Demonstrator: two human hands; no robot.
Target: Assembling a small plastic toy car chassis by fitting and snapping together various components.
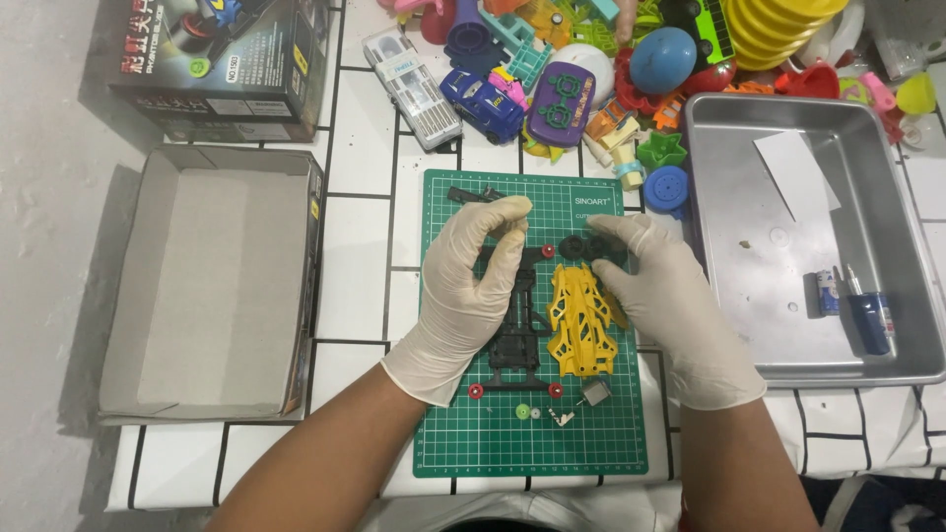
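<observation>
Two gloved hands assemble a toy car on a green cutting mat (601, 448): left hand (471, 291) grip pinched on the black chassis (519, 335), right hand (662, 300) fingers closed on a black tyre (574, 246) beside the yellow body shell (581, 320), likely needing fitting next.

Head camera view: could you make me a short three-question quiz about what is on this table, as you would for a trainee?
1. True or false: the yellow car body lies on the green cutting mat.
2. Which side of the mat is the metal tray on: (a) left, (b) right?
3. What does the right hand touch with its fingertips?

Key:
1. True; it lies beside the black chassis under the left hand.
2. (b); the open cardboard box is on the left.
3. The small black wheels above the yellow body.
</observation>
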